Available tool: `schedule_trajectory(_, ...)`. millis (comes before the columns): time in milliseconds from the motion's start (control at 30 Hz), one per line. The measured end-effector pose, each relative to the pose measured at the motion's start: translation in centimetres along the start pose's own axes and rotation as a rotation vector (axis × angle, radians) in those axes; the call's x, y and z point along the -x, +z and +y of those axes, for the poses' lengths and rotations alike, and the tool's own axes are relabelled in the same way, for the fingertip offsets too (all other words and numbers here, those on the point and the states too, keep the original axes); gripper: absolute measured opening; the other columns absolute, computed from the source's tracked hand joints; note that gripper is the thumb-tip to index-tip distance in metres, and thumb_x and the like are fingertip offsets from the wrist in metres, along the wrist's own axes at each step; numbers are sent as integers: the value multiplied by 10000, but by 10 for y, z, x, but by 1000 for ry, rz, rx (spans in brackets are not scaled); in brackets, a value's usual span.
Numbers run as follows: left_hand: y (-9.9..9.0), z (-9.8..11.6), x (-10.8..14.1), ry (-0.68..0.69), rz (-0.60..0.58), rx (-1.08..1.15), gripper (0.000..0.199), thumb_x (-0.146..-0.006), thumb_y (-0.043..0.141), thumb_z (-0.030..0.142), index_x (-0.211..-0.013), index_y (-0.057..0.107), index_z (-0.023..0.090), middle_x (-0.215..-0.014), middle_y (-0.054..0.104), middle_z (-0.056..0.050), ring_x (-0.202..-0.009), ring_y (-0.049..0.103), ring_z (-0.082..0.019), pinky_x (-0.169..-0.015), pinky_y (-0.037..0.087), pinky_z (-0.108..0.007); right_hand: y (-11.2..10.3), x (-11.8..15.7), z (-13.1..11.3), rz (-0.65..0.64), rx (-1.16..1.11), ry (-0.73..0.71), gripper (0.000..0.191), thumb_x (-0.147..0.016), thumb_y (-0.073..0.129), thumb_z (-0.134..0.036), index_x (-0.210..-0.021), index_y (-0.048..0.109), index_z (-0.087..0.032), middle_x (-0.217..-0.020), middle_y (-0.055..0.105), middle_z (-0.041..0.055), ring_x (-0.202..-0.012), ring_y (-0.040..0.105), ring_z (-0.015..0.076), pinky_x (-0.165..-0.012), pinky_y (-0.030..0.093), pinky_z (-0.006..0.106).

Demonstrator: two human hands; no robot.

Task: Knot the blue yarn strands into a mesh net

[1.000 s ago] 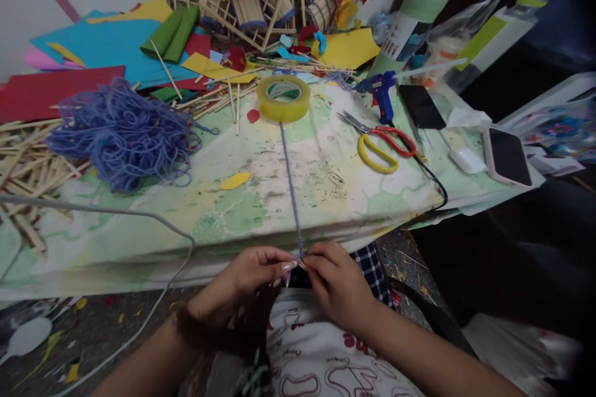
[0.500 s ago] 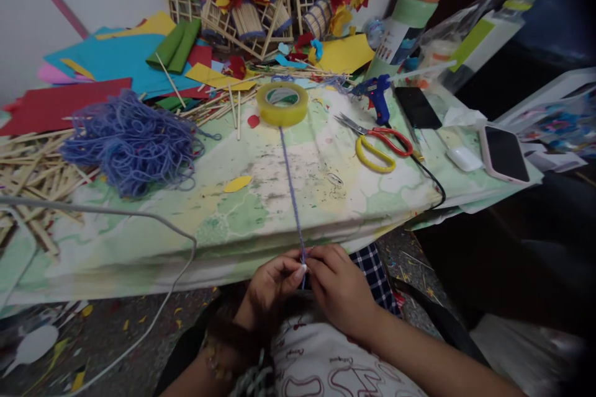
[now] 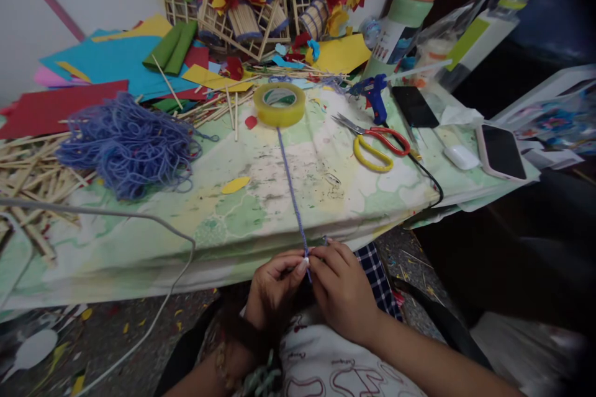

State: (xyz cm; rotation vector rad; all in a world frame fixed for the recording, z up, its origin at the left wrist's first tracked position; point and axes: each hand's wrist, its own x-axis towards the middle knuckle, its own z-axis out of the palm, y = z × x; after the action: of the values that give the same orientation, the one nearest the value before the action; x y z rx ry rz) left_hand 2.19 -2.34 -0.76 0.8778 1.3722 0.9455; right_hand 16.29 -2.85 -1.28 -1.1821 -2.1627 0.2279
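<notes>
A purple yarn cord (image 3: 292, 192) runs taut from under a roll of yellow tape (image 3: 280, 113) to the table's front edge. Its near end is pinched between the fingertips of my left hand (image 3: 274, 282) and my right hand (image 3: 342, 285), which meet there just in front of the table. Both hands are closed on the cord, and a short tail hangs below the fingers. How the strands cross inside the pinch is too small to make out. The tape roll lies flat on the cord's far end.
A tangled heap of purple yarn (image 3: 130, 142) lies at left beside wooden sticks (image 3: 28, 180). Scissors (image 3: 372, 146), a blue glue gun (image 3: 375, 98) and phones (image 3: 503, 152) are at right. A grey cable (image 3: 177, 236) crosses the left front. Stick-frame flower crafts (image 3: 242, 18) stand behind.
Both hands stay pinched on the cord and have shifted very slightly; some right fingers have lifted a little. The whole scene sits slightly further left in view.
</notes>
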Motion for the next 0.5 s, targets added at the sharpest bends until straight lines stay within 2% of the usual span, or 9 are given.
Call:
schedule_trajectory(233,1,-5,2,5,-3,4,297,-626,688,429,-698,730,143,-874,713,-111,-820,637,-227,-779,503,-316,-3,-1,-6,-60,-11,60,174,-813,530,-89,-939,648,-112,-950,649,95,-931,527,209,-930,446,435)
schedule_trajectory(300,-1,-9,0,104,7,-61,264,-660,673,403,-708,742,153,-876,714,-109,-823,631,-229,-773,495,-321,-5,0,-8,-77,-24,105,182,-803,541,-95,-947,650,-114,-968,650,98,-934,521,220,-885,465,428)
schedule_trajectory(433,-6,-16,-4,402,30,-246,139,-712,667,313,-679,755,210,-783,716,-77,-784,593,-215,-763,458,-319,-8,0,-10,-99,-135,182,251,-786,535,-72,-1002,644,-140,-991,655,87,-915,522,212,-832,478,400)
schedule_trajectory(500,-7,-18,-5,437,23,-271,126,-735,661,298,-696,757,225,-760,709,-69,-761,579,-210,-742,447,-314,-8,0,-10,-116,-220,219,270,-796,525,-72,-1016,647,-168,-982,663,74,-897,529,198,-822,475,388)
